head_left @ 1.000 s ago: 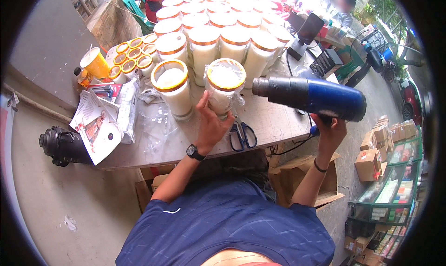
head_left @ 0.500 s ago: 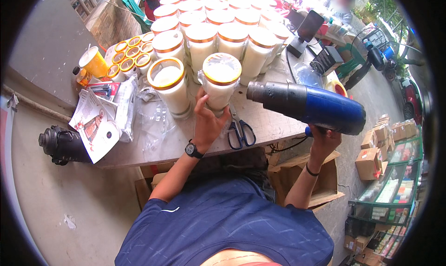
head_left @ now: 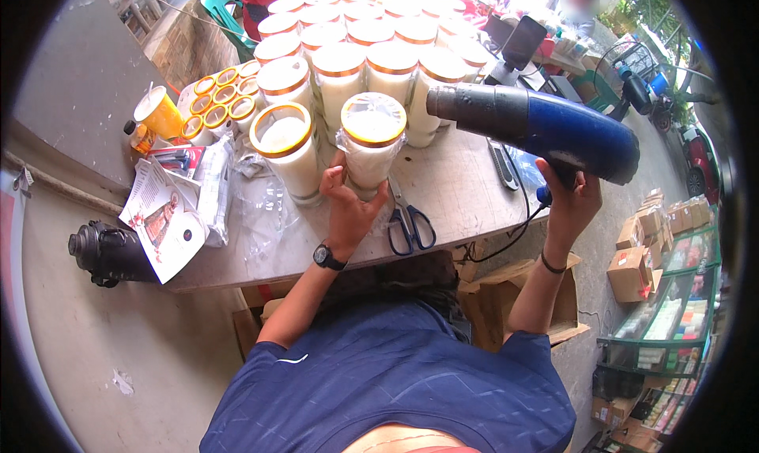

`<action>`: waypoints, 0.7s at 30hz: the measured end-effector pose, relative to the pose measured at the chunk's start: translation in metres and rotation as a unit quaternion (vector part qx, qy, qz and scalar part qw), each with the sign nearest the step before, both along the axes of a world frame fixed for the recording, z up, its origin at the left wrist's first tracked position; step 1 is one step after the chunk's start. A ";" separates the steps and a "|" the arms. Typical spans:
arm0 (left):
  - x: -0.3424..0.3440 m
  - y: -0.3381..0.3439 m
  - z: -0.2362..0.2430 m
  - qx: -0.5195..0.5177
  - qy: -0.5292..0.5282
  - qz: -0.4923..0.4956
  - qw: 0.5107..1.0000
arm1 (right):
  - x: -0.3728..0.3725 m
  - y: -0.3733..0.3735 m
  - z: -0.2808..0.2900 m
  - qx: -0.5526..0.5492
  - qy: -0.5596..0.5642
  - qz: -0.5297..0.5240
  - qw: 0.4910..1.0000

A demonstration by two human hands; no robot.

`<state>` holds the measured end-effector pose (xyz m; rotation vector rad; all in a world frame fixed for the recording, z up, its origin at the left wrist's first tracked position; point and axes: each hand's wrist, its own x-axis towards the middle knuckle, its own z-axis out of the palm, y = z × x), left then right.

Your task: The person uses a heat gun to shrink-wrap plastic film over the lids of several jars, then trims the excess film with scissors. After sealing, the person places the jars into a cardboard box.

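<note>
My left hand point(head_left: 352, 220) curls its fingers round the lower part of a tall white candle in a gold-rimmed glass point(head_left: 371, 156). Clear, wrinkled plastic film wraps this glass, which stands upright on the table. In my right hand point(head_left: 575, 208) is a blue heat gun point(head_left: 545, 129), gripped by its handle. Its dark nozzle points left, toward the wrapped glass, and stays apart from it. A second gold-rimmed candle glass point(head_left: 291, 159) stands just left of the held one. Scissors with dark blue handles point(head_left: 411, 232) lie right of my left hand.
Rows of tall white candles point(head_left: 340, 66) fill the table's far side, with small gold-rimmed glasses point(head_left: 215, 115) at left. Nearby are a yellow cup point(head_left: 160, 111), papers point(head_left: 162, 220) and a remote-like object point(head_left: 504, 167). The heat gun's cord point(head_left: 514, 235) hangs over the front edge near a cardboard box point(head_left: 522, 295).
My right hand has lifted the heat gun and shifted it slightly right, uncovering the remote-like object on the table. The left hand keeps its hold on the wrapped candle glass.
</note>
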<state>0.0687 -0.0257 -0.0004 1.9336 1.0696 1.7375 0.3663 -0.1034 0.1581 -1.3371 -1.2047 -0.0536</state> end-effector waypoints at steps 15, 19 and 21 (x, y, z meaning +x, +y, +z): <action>-0.015 0.001 0.005 -0.108 -0.013 -0.111 0.988 | 0.029 0.040 0.044 -0.129 -0.009 0.079 0.989; -0.017 0.002 0.000 -0.113 -0.019 -0.118 0.986 | 0.035 0.037 0.041 -0.138 -0.011 0.118 0.983; -0.018 0.002 -0.001 -0.117 0.007 -0.107 0.987 | 0.029 0.028 0.036 -0.126 -0.002 0.102 0.987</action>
